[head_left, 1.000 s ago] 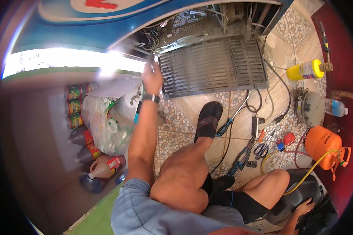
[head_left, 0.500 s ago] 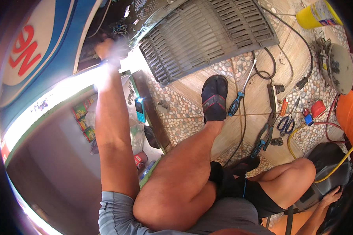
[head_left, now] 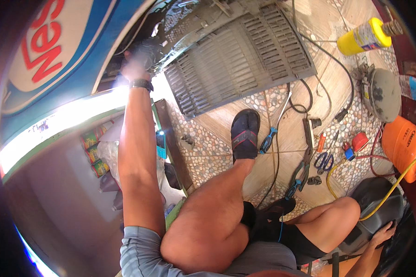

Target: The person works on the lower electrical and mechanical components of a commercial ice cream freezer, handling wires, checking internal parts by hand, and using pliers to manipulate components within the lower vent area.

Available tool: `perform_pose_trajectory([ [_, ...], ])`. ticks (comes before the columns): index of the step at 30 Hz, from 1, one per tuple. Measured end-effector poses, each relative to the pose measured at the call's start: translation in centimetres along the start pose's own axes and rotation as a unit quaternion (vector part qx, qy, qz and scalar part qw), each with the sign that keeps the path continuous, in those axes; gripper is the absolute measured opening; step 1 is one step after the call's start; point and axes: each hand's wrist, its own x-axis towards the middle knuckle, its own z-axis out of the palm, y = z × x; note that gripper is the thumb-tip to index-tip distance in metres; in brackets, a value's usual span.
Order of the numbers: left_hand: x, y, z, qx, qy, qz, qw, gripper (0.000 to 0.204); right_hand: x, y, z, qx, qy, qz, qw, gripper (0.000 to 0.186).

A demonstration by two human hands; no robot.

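Note:
My left arm reaches up into the open underside of a blue appliance [head_left: 78, 41]; my left hand [head_left: 135, 69] is among wires [head_left: 150, 51] inside, its fingers hidden by blur and haze. A slatted grey metal panel [head_left: 235, 60] lies just right of it. At the lower right, my right hand [head_left: 384, 233] has bent fingers gripping the edge of a black plastic object [head_left: 376, 203].
Around my outstretched foot lie a screwdriver [head_left: 268, 141], pliers [head_left: 298, 180], scissors [head_left: 323, 160] and cables. At right are a yellow cylinder [head_left: 360, 37], a dome-shaped metal part [head_left: 383, 94] and an orange tank [head_left: 400, 143] with hoses. Cans [head_left: 94, 152] sit at left.
My left hand has moved from beside the panel's left edge leftward and up into the appliance's wiring, and the view has turned. My right hand stays on the black object.

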Motion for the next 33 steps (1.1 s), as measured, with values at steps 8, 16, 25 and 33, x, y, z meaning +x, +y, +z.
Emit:
perform_pose_trajectory([
  [8,3.6,1.5,-0.7,-0.097,0.018,0.061,0.993,0.033,0.0,0.7,1.4,-0.052,0.010,0.007,0.999,0.056],
  [16,-0.6,5.2,1.2,-0.247,0.045,-0.024,0.968,0.030,0.0,-0.1,0.5,-0.048,0.020,0.000,0.999,0.054],
  [25,-0.9,0.8,-0.2,-0.057,0.072,0.098,0.991,0.040,0.2,-2.7,0.6,-0.070,0.069,-0.007,0.995,0.054],
  [33,-14.6,-6.5,-4.7,0.109,-0.082,0.080,0.987,0.036,-1.3,-4.9,0.0,-0.042,0.211,0.021,0.976,0.046],
])
